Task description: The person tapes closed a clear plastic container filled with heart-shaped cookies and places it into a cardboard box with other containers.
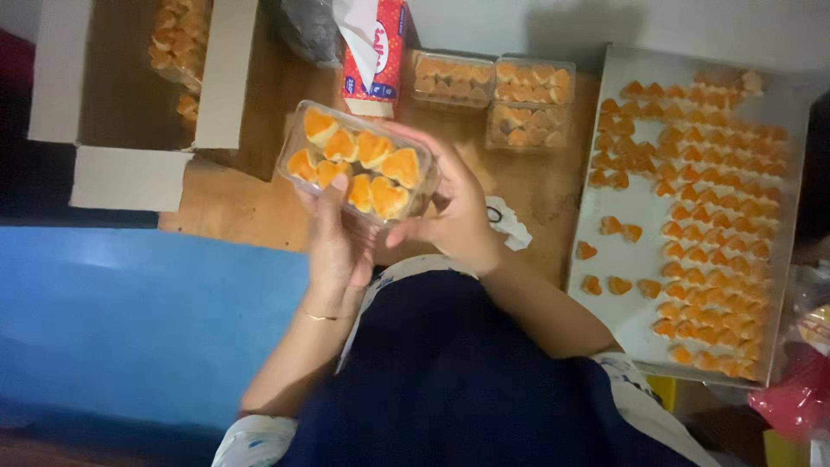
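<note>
Spillage was the danger I saw: both hands gripped the clear plastic box [356, 164] of heart-shaped cookies above the wooden table [251, 207], left hand [339, 246] beneath, right hand [454, 212] curled round its end; tilted, unlidded, it could shed cookies.
</note>
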